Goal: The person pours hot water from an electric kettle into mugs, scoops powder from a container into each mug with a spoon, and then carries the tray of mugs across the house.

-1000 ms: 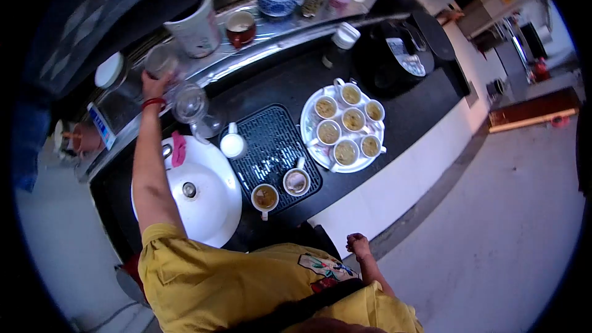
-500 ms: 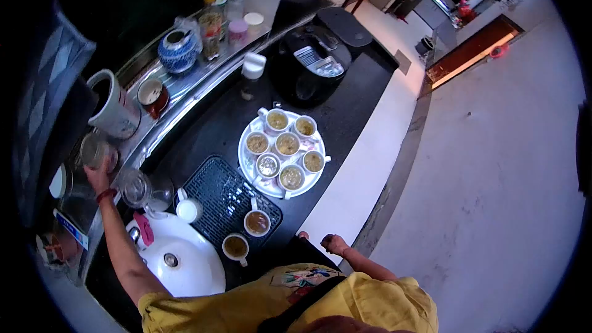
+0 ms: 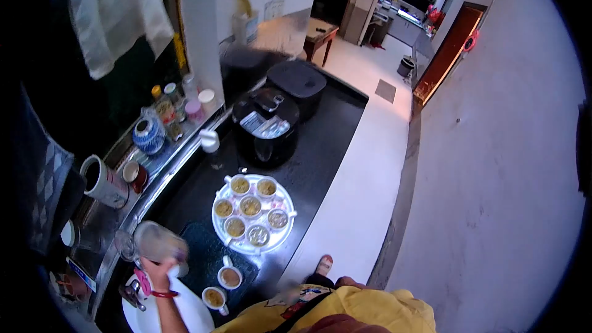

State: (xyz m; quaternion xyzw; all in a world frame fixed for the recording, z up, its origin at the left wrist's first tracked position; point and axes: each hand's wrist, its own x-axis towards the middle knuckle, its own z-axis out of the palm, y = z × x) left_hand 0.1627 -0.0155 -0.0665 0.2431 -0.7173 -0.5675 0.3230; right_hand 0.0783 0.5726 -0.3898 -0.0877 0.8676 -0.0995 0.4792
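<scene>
My left hand [image 3: 158,273], with a red band at its wrist, is closed round a clear glass jar [image 3: 158,242]. The jar is blurred and tilted above the sink's back edge and the dark drain tray [image 3: 200,248]. Beside it stands a clear glass pitcher [image 3: 125,245]. Two white cups of brownish liquid, one on the tray [image 3: 230,277] and one nearer me [image 3: 214,298], are right of my left hand. A patch of skin at the shirt's edge seems to be my right hand [image 3: 349,282]; its fingers cannot be made out.
A round white tray [image 3: 279,194] holds several filled cups. The white sink [image 3: 139,317] lies below, with a tap [image 3: 132,295] and pink cloth [image 3: 142,281]. A black cooker [image 3: 265,126] stands behind. On the ledge are a blue-white pot [image 3: 148,137] and a tall container [image 3: 106,182].
My left hand has carried the glass jar from the ledge rightwards over the counter. My right hand has dropped close to the shirt. The camera view has shifted.
</scene>
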